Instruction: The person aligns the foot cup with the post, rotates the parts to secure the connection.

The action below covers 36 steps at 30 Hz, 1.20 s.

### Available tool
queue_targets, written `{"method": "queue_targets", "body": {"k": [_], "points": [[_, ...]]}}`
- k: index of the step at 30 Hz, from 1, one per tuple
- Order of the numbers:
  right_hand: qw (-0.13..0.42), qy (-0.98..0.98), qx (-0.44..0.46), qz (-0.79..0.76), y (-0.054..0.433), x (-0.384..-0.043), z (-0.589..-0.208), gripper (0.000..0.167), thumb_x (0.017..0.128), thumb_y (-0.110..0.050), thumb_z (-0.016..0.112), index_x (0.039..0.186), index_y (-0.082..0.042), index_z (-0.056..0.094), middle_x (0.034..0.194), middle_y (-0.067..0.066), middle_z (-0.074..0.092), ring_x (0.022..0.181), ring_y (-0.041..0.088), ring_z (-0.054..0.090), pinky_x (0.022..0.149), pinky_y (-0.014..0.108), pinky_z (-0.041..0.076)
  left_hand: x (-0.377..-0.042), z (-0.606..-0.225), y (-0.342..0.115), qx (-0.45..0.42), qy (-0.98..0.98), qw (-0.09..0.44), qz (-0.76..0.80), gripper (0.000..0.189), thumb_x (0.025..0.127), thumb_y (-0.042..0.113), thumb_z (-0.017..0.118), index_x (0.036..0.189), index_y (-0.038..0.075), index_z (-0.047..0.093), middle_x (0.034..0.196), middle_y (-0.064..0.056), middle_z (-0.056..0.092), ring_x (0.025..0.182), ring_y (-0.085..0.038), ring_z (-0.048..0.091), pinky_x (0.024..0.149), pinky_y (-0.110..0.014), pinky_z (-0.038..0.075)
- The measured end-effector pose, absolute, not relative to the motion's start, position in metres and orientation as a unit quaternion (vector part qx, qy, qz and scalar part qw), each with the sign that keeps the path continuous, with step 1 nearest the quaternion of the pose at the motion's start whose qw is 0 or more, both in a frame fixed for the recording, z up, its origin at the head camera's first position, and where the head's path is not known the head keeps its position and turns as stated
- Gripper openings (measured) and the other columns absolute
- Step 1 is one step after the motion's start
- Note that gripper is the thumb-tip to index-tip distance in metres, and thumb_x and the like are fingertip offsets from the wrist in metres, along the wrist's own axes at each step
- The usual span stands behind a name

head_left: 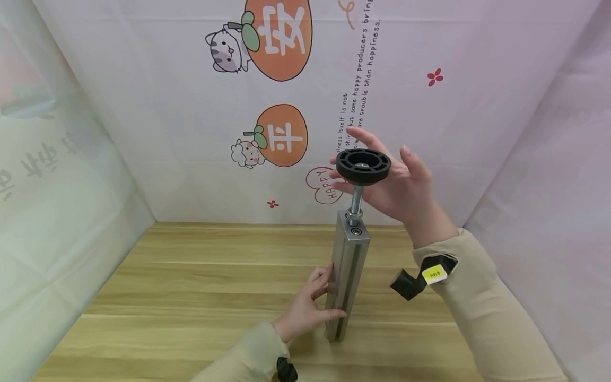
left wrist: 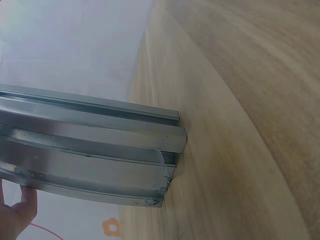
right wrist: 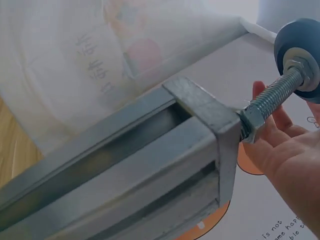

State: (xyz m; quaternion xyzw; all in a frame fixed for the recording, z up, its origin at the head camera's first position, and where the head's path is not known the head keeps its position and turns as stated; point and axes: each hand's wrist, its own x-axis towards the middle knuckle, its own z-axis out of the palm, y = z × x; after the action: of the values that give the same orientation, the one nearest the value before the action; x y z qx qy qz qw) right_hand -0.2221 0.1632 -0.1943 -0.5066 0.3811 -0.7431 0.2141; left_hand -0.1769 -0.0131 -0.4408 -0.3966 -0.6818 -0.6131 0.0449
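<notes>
An aluminium extrusion profile (head_left: pixel 347 276) stands upright on the wooden table, slightly tilted in the head view. My left hand (head_left: pixel 310 307) holds it near the lower end, thumb across one face and fingers on another. From the profile's top end plate rises a threaded bolt (right wrist: pixel 280 92) with a hex nut (right wrist: pixel 253 121) at its base. A round black levelling foot (head_left: pixel 364 178) caps the bolt. Behind the foot is my right hand (head_left: pixel 403 185), palm up with fingers spread; whether it touches the foot is unclear. In the left wrist view, the profile's lower end (left wrist: pixel 150 175) meets the table.
A pale wood-grain table (head_left: pixel 200 286) lies under the profile. White printed cloth walls (head_left: pixel 191 132) surround it at the back and both sides. A black wrist camera mount (head_left: pixel 410 284) juts out from the right sleeve.
</notes>
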Motion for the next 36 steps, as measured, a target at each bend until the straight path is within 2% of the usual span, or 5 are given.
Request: {"method": "queue_targets", "body": {"k": [3,9,20,32,36], "points": [[0.263,0.291,-0.525,-0.755,0.157,-0.224,-0.193,0.058,0.090,-0.026,0.043,0.142,-0.013,0.024,0.128,0.019,0.045,0.119,0.028,0.047,0.108,0.041,0.033,-0.178,-0.442,-0.013,-0.402,-0.679,0.052,-0.612,0.100,0.076,-0.001,0.076,0.151,0.021,0.013,0.126,-0.016,0.040,0.120,-0.009,0.039,0.099,-0.038,0.044],[0.284,0.198,-0.533,-0.772,0.145,-0.220,-0.190,0.058,0.080,-0.011,0.037,0.138,-0.009,0.035,0.129,0.021,0.043,0.121,0.030,0.043,0.110,0.041,0.031,-0.179,-0.445,-0.013,-0.408,-0.677,0.059,-0.609,0.100,0.076,-0.001,0.076,0.151,0.021,0.014,0.125,-0.017,0.041,0.118,-0.009,0.040,0.099,-0.040,0.045],[0.227,0.203,-0.497,-0.813,0.139,-0.215,-0.190,0.048,0.075,-0.009,0.040,0.120,-0.004,0.056,0.114,0.016,0.051,0.109,0.025,0.049,0.099,0.039,0.041,-0.179,-0.445,-0.014,-0.408,-0.679,0.057,-0.608,0.099,0.077,0.000,0.075,0.151,0.024,0.014,0.125,-0.016,0.041,0.118,-0.009,0.040,0.099,-0.040,0.044],[0.214,0.190,-0.530,-0.798,0.138,-0.216,-0.195,0.045,0.078,-0.012,0.040,0.119,-0.001,0.056,0.115,0.016,0.051,0.115,0.025,0.045,0.101,0.038,0.039,-0.177,-0.442,-0.015,-0.391,-0.694,0.038,-0.604,0.097,0.078,0.004,0.075,0.152,0.021,0.014,0.127,-0.012,0.040,0.122,-0.010,0.038,0.101,-0.039,0.042],[0.186,0.214,-0.535,-0.795,0.140,-0.215,-0.195,0.046,0.078,-0.012,0.039,0.119,-0.001,0.056,0.117,0.015,0.050,0.116,0.026,0.043,0.102,0.037,0.039,-0.176,-0.442,-0.015,-0.387,-0.695,0.034,-0.605,0.096,0.079,0.004,0.075,0.152,0.021,0.014,0.128,-0.012,0.040,0.122,-0.009,0.038,0.102,-0.040,0.042]]}}
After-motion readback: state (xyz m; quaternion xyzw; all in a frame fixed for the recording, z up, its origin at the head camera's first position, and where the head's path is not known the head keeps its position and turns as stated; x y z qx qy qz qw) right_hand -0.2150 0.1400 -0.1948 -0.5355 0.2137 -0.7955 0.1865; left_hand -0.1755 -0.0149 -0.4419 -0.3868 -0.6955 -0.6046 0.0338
